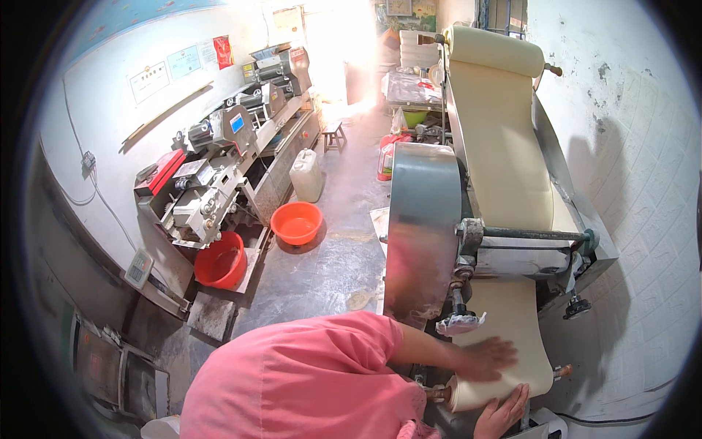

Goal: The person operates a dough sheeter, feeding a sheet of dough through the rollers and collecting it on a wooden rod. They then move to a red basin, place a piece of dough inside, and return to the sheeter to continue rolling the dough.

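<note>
My left hand [488, 359] lies palm down across a pale dough sheet [507, 307], fingers spread and slightly blurred. Below it, my right hand [504, 411] rests against the underside of a dough roll [493, 390], fingers together and thumb apart. The sheet comes down from between the metal rollers [521, 262] of a dough sheeting machine and winds onto this roll. A wooden-handled rod [562, 372] sticks out at the roll's right end, and another handle shows at its left. A thicker roll of dough [496, 50] sits at the machine's top, feeding the upper sheet [499, 142].
A rounded metal guard [425, 219] and a plastic-wrapped adjusting knob [459, 322] stand close to my left arm. Across the floor are an orange basin [296, 224], a red bucket [220, 260], a white jerrycan [306, 175] and a row of roller machines [236, 131]. A white wall [647, 208] borders the right.
</note>
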Available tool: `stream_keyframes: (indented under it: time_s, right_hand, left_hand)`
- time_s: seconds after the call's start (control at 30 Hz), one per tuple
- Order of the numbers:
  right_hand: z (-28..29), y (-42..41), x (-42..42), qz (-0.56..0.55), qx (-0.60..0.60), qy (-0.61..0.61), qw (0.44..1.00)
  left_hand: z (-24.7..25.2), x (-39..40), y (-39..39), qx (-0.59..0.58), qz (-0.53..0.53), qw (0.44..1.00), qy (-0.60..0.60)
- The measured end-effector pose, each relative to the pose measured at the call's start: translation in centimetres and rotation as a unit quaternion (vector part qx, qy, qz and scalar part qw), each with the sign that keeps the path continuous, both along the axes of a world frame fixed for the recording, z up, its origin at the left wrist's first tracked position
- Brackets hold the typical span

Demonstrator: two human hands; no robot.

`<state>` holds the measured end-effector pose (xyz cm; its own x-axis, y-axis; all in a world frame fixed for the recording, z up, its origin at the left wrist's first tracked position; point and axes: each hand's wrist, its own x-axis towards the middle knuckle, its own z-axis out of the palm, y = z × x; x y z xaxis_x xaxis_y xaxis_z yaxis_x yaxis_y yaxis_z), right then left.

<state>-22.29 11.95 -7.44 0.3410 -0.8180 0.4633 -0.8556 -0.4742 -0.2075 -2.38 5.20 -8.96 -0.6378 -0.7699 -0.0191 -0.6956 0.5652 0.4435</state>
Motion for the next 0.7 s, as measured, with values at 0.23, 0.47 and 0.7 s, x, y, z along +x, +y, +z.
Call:
stream_keyframes:
  time_s: [0.23,0.47,0.7]
  right_hand:
    - [-0.5,-0.3,-0.3,-0.020,0.023,-0.119,0.992]
    - [0.2,-0.2,0.4,0.033,-0.040,-0.042,0.998]
    - [1.4,0.1,0.6,-0.012,0.055,-0.025,0.998]
  left_hand:
    - [-1.2,-0.9,0.3,0.099,0.051,0.992,0.053]
    - [3.0,-1.3,1.8,0.132,-0.039,0.959,0.249]
    - [-4.2,2.4,-0.8,0.030,0.051,0.998,0.025]
